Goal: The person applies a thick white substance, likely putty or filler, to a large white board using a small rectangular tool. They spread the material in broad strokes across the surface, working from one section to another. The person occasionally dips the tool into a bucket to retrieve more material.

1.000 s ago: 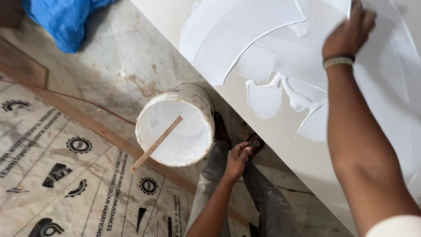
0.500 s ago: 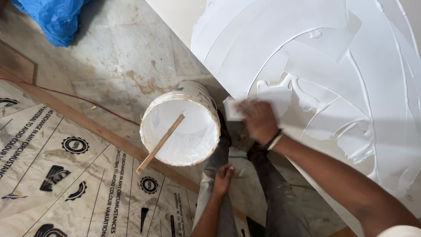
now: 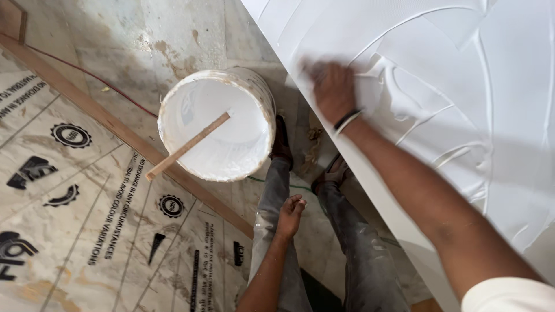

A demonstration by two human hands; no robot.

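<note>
My right hand (image 3: 332, 89) is pressed against the white wall (image 3: 462, 69), which is covered in wet white putty with curved ridges. The hand is blurred, with its fingers curled as if around a putty-coated blade that barely shows. A dark band sits on that wrist. My left hand (image 3: 291, 211) hangs loosely beside my left thigh, empty, with relaxed fingers. On the floor left of my feet stands a white bucket (image 3: 263, 104) of putty, and a wooden stick (image 3: 188, 146) rests across its rim.
My feet in dark sandals (image 3: 281, 138) stand close to the wall's base. A wooden strip (image 3: 115, 124) runs diagonally across the stained stone floor. Printed protective sheeting (image 3: 75, 219) covers the floor to the left. A thin red wire (image 3: 104, 85) lies behind the bucket.
My right hand swept from high on the wall down to bucket level, then slightly up and right, spreading putty. The view shifted closer. My left hand stayed by my leg.
</note>
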